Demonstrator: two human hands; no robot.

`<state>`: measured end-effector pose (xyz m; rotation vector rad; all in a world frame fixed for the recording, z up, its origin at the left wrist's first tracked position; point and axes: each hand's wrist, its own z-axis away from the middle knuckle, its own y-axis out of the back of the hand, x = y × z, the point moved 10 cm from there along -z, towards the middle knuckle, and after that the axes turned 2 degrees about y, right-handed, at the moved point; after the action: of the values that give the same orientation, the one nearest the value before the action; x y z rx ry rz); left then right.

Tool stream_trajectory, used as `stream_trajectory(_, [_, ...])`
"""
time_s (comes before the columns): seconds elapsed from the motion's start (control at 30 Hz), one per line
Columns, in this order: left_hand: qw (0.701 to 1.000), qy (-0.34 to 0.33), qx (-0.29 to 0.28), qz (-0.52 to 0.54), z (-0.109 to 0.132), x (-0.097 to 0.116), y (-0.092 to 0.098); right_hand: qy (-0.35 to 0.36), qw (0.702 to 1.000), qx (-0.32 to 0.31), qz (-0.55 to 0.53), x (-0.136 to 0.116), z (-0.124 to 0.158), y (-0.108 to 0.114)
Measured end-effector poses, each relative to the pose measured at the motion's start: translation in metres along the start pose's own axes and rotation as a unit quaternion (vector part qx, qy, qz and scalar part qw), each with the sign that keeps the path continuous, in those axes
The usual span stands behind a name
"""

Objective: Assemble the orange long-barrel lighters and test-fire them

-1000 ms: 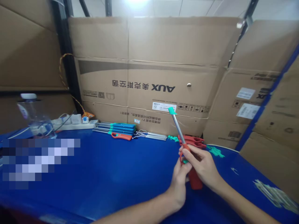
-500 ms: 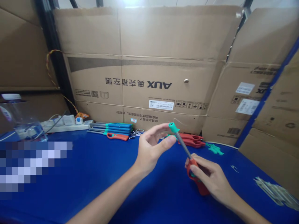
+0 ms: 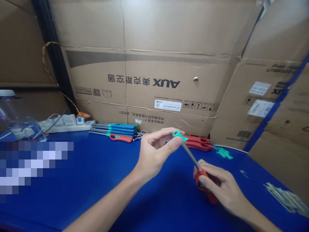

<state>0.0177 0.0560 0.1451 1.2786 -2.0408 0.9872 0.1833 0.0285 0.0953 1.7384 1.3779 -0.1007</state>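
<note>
Above the blue tabletop, a red long-necked gas lighter (image 3: 191, 157) is held at a slant, its metal tube pointing up and to the left. My right hand (image 3: 219, 180) wraps round its red handle, which is partly covered by the fingers. At the tube's upper end sits a green tip piece with a small hole, the green cap (image 3: 179, 134). My left hand (image 3: 159, 151) pinches this cap between thumb and fingers. Behind the hands lie several red lighter bodies (image 3: 196, 143), partly hidden by the left hand and the tube.
Blue lighters (image 3: 123, 130) and one red lighter (image 3: 122, 138) are stacked at the back left, near a white power strip (image 3: 70, 124). A plastic bottle (image 3: 19, 119) stands left. Green pieces (image 3: 223, 152) and pale thin strips (image 3: 287, 199) lie right. Cardboard (image 3: 142, 67) walls the back.
My left thumb and fingers have closed on the green cap, and the cap has turned so its side faces me. The right hand still grips the handle. The view has tilted slightly downward.
</note>
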Motion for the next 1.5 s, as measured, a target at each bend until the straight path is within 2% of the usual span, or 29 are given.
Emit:
stream_trajectory(0.13, [1.000, -0.015, -0.010, 0.005, 0.001, 0.003, -0.001, 0.004, 1.000, -0.009, 0.004, -0.001, 0.000, 0.000])
stream_trajectory(0.33, [0.997, 0.001, 0.070, -0.015, 0.006, 0.000, 0.011, 0.030, 0.997, 0.041, 0.050, -0.006, 0.004, 0.005])
stream_trajectory(0.53, [0.995, 0.009, 0.098, -0.005, 0.012, -0.003, 0.012, 0.072, 0.990, 0.094, 0.078, -0.016, 0.010, 0.006])
stream_trajectory(1.5, [0.992, 0.022, 0.122, -0.017, 0.018, -0.008, 0.013, 0.135, 0.972, 0.156, 0.113, -0.029, 0.019, 0.001])
